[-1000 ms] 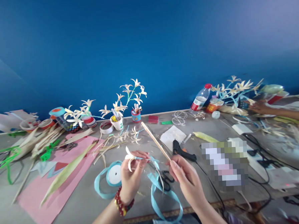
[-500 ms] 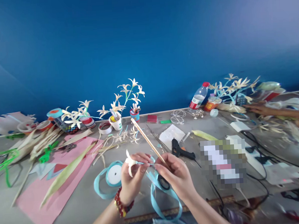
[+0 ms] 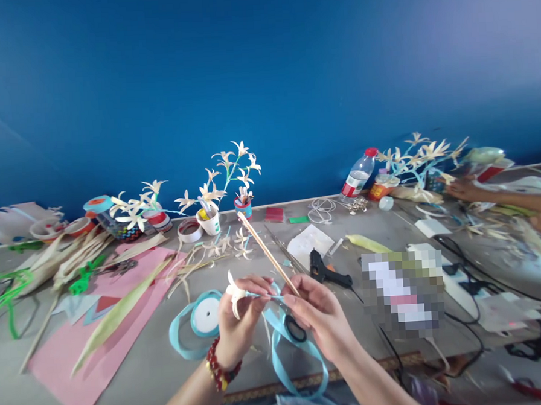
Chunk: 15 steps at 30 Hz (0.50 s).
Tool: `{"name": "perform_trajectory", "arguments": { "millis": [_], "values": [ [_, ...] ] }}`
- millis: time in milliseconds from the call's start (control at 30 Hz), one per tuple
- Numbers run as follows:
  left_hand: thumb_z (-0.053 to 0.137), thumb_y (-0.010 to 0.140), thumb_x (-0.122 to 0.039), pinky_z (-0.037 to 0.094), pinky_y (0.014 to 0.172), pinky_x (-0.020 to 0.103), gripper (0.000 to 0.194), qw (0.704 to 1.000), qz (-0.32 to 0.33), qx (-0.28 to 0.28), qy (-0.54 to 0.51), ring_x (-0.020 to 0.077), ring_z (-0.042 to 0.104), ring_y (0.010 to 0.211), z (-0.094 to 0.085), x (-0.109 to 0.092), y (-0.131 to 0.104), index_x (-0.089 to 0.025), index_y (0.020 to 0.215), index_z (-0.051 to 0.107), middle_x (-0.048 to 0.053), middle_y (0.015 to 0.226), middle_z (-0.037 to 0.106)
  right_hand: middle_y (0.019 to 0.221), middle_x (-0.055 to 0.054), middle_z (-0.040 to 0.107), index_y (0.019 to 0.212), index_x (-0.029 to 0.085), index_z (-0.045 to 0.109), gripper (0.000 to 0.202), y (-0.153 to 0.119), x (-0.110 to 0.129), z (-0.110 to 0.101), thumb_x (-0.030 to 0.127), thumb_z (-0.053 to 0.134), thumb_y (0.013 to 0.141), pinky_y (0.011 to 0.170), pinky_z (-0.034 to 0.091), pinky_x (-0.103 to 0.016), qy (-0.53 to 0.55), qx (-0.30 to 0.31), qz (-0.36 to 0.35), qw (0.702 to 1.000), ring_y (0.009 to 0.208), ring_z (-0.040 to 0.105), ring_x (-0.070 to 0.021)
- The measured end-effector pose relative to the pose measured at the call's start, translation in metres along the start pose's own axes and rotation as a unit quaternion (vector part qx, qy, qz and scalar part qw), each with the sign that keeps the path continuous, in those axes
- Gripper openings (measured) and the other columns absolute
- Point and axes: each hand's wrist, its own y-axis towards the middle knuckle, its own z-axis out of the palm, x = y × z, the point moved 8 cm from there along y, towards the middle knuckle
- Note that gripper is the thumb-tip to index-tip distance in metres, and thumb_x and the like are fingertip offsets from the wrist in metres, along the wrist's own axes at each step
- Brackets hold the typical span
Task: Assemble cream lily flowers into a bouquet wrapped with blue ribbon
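Between the fingers of my left hand (image 3: 243, 309) is the blue-wrapped stem of a white flower (image 3: 235, 294), whose petals spread at the left. My right hand (image 3: 319, 309) is closed round a thin wooden stick (image 3: 266, 251) that slants up and to the left. Its thumb and finger pinch close to the stem's right end. Light blue ribbon (image 3: 279, 371) hangs in a loop below my hands, beside a black scissors handle (image 3: 296, 328). A roll of blue ribbon (image 3: 207, 313) lies left of my left hand.
A black glue gun (image 3: 329, 272) lies right of my hands, near a power strip (image 3: 456, 289). Pink paper (image 3: 79, 363) lies left. Cups with flowers (image 3: 210, 222) and a bottle (image 3: 358, 177) stand along the wall. Another person's arm (image 3: 501, 196) reaches in at the right.
My right hand has shifted slightly, and more of the scissors handle shows below it. The other person's hand at the right has moved a little. My left hand keeps its hold.
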Motion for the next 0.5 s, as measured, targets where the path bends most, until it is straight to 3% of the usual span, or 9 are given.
{"name": "perform_trajectory", "arguments": {
  "millis": [300,500],
  "values": [
    [0.071,0.086,-0.023,0.057,0.091,0.046,0.004,0.999,-0.017,-0.030,-0.003,0.0210,0.069,0.077,-0.002,0.001,0.003,-0.022,0.083,0.071,0.003,0.075,0.072,0.054,0.011,0.032,0.074,0.019,0.054,0.036,0.000,0.007,-0.011,0.047,0.077,0.080,0.042,0.014,-0.020,0.008,-0.050,-0.036,0.998,0.045,0.018,-0.0047],
    [0.075,0.083,-0.033,0.057,0.091,0.047,0.014,0.998,-0.050,-0.045,0.008,0.0221,0.070,0.076,-0.004,0.007,0.002,-0.021,0.078,0.069,0.004,0.073,0.071,0.060,0.007,0.041,0.077,0.018,0.057,0.036,0.000,0.008,-0.005,0.048,0.078,0.079,0.043,0.020,-0.020,-0.056,-0.034,-0.046,0.997,0.050,0.026,-0.0066]
  ]
}}
